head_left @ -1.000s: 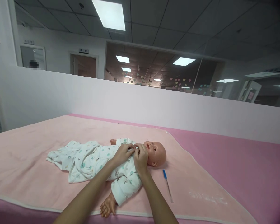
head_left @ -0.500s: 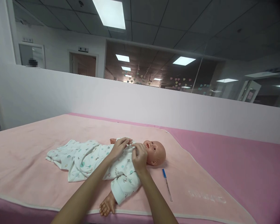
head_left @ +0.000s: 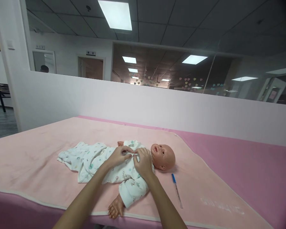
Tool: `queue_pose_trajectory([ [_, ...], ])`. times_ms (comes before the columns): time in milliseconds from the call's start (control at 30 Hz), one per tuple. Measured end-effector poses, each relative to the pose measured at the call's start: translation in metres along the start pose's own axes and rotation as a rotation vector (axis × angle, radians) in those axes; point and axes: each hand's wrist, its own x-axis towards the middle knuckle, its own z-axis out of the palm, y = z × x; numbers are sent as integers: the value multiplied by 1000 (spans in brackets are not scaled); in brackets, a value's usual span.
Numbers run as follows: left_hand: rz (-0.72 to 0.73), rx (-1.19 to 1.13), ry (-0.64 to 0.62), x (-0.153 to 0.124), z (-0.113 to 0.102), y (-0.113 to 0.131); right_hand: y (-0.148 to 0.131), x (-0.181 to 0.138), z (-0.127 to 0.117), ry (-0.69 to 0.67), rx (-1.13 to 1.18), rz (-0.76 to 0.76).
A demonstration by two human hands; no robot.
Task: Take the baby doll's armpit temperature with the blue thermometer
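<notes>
A baby doll (head_left: pixel 164 156) lies on its back, its head to the right, dressed in a white printed baby gown (head_left: pixel 91 165). Over its chest my left hand (head_left: pixel 120 156) is closed, thumb and fingers pinching the front of the gown. Close beside it, my right hand (head_left: pixel 143 161) pinches the gown just below the neck, fingertips almost meeting those of the left. The bit of cloth between the fingertips is too small to make out. One doll hand (head_left: pixel 116 206) sticks out of the near sleeve by the front edge.
A blue-capped pen (head_left: pixel 177 190) lies right of my right forearm. Beneath the doll a peach mat (head_left: pixel 38 152) covers part of a pink padded surface (head_left: pixel 252 159). Behind stands a low white wall (head_left: pixel 157 105) with glass above. A person's head (head_left: pixel 44 68) shows far left.
My right hand has moved from beside the chin down onto the chest. My left hand has lowered, and the fingertips are closer together. The view has turned slightly left.
</notes>
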Motion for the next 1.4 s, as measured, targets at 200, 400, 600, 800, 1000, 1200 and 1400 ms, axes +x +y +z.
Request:
queue_pose_trajectory([
  [200,58,-45,24,0,3,-5,-4,-1,-2,22,31,-17],
  [400,64,-50,81,0,2,-7,-3,-2,-1,57,26,-49],
  [600,96,-52,23,-1,4,-6,-4,-1,-1,61,7,-44],
  [800,24,-67,-15,-3,8,-7,-3,-1,-1,88,-4,-24],
  [1000,38,-53,-7,-4,6,-2,-2,-1,1,101,17,3],
  [1200,23,-12,6,-4,6,-2,-1,-1,1,115,-5,27],
  [1400,20,-61,8,-3,7,-4,-2,-2,1,118,12,28],
])
